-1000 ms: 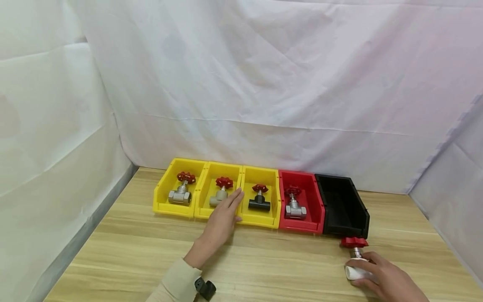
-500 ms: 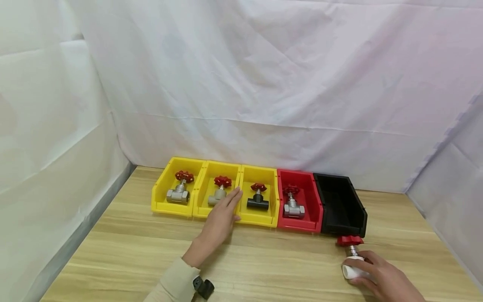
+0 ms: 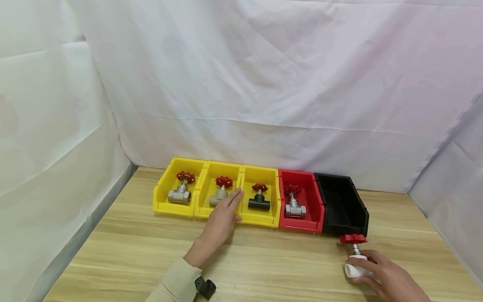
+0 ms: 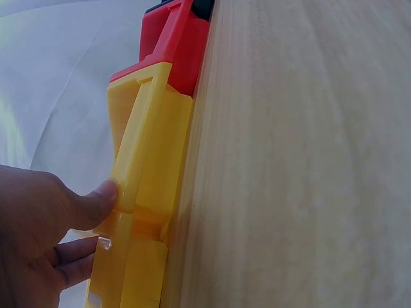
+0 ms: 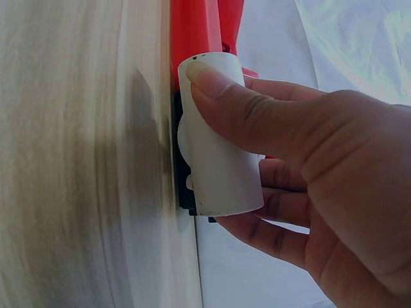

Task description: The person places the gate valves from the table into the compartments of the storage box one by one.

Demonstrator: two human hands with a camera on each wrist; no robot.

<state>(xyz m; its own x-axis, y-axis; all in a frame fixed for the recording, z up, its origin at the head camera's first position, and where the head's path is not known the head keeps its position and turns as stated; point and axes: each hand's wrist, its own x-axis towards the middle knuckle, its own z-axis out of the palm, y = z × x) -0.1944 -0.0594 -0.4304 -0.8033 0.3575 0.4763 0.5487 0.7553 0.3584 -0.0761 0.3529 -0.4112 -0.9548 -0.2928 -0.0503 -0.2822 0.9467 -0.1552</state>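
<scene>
In the head view my right hand (image 3: pixel 390 274) grips the white body of a valve (image 3: pixel 354 270) that has a red handwheel, just in front of the black bin (image 3: pixel 345 230). The right wrist view shows my thumb along the white tube (image 5: pixel 225 154), with fingers behind it. My left hand (image 3: pixel 219 220) rests over the edge between the middle yellow bin (image 3: pixel 201 212) and the right yellow bin (image 3: pixel 260 221), its fingers extended. Its thumb (image 4: pixel 103 196) touches the yellow rim in the left wrist view. Beneath the fingers, a beige valve (image 3: pixel 218 197) is partly hidden.
The row of bins stands before a white curtain (image 3: pixel 264 84) on a wood-grain table (image 3: pixel 264 264). A metal valve (image 3: pixel 180 195) lies in the left yellow bin, a black valve (image 3: pixel 259 203) in the right one. The red bin (image 3: pixel 302 225) holds another metal valve (image 3: pixel 295 209).
The head view shifts slightly. My right hand and the valve move a little nearer the black bin. My left hand keeps its place on the yellow bins.
</scene>
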